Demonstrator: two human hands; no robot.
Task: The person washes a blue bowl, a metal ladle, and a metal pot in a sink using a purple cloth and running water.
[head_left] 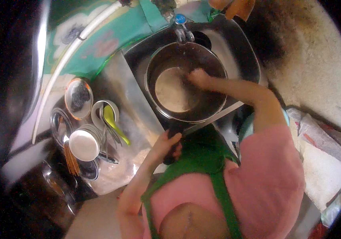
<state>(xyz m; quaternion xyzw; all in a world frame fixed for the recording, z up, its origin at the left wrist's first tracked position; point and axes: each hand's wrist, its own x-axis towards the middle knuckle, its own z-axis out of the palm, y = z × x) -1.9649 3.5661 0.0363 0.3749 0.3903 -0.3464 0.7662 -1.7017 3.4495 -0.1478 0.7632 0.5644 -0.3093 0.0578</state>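
Observation:
A large metal cooking pot point(153, 95) sits tilted over the sink point(222, 40), its open mouth facing up and its pale bottom showing inside. My left hand point(166, 146) is wrapped round the pot's black handle point(175, 129), which points toward me. My right hand point(199, 79) reaches down inside the pot near its far right wall. Its fingers look curled, and whatever they may hold is hidden in shadow and blur. The tap point(184, 34), with a round blue badge, stands at the pot's far rim.
Left of the sink, a metal counter point(134, 135) holds stacked white bowls point(83, 145), a cup point(98, 113) with a green spoon point(113, 123), chopsticks point(71, 159) and metal lids point(79, 98). A white hose point(75, 46) runs along the back left. Plastic-wrapped items point(325, 135) lie at the right.

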